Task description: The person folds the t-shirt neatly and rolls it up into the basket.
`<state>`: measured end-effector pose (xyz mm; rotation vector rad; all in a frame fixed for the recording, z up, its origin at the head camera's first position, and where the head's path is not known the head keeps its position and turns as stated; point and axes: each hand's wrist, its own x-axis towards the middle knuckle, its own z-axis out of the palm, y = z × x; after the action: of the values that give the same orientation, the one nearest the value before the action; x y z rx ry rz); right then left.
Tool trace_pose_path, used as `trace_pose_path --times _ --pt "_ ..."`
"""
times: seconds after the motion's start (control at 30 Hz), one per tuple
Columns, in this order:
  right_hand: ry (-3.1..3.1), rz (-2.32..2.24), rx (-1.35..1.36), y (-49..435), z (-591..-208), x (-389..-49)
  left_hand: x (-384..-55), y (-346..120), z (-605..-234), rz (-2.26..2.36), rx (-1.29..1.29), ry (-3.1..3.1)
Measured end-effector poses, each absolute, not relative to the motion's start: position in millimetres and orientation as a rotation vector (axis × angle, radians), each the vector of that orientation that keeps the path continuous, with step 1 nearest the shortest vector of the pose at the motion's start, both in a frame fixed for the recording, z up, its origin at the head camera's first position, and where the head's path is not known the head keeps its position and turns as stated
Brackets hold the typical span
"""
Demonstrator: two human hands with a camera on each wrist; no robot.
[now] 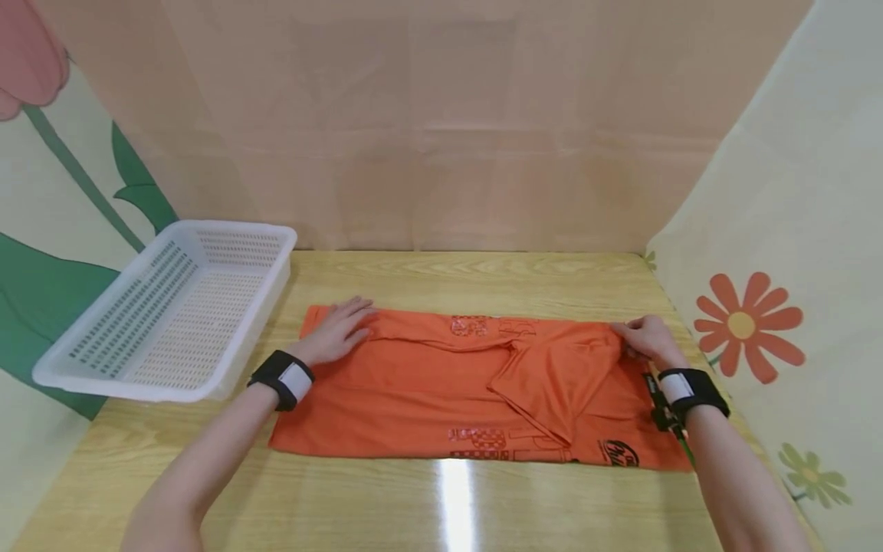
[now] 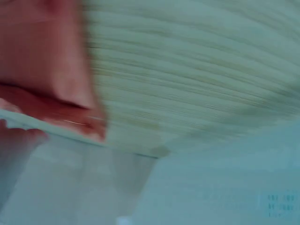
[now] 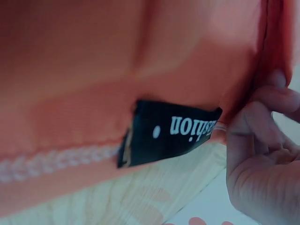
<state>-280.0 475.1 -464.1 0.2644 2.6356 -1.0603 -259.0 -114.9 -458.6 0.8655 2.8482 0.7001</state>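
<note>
An orange T-shirt (image 1: 414, 368) lies folded into a long strip across the table, with one sleeve (image 1: 552, 376) spread over its right part. At its upper left end my left hand (image 1: 334, 333) has its fingers outstretched over the cloth. The left wrist view catches only a blurred bit of that hand (image 2: 18, 145) by the shirt's edge (image 2: 70, 117). My right hand (image 1: 648, 337) pinches the shirt's upper right corner. Close up in the right wrist view, thumb and fingers (image 3: 269, 126) grip the fabric beside a black neck label (image 3: 171, 133).
A white plastic basket (image 1: 272, 295) with slotted sides stands at the left of the wooden table (image 1: 359, 502). A plain beige cloth (image 1: 441, 153) hangs behind the table. Flower-printed cloths border it on the left (image 1: 41, 192) and right (image 1: 828, 230).
</note>
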Motion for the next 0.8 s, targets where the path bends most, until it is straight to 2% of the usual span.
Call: trace_pose_path --times 0.23,0.6,0.8 --pt "2.827 -0.988 0.233 477.6 -470.1 -280.3 -255.4 -137.6 -462.6 0.391 0.711 2.626" --pt "3.172 -0.611 0.163 461.8 -466.0 -272.6 -251.5 -137.2 -452.7 0.362 0.697 2.675" --pt "3.190 -0.531 -0.247 413.5 -447.1 -255.4 -245.4 -107.7 -442.4 0.441 0.791 2.587"
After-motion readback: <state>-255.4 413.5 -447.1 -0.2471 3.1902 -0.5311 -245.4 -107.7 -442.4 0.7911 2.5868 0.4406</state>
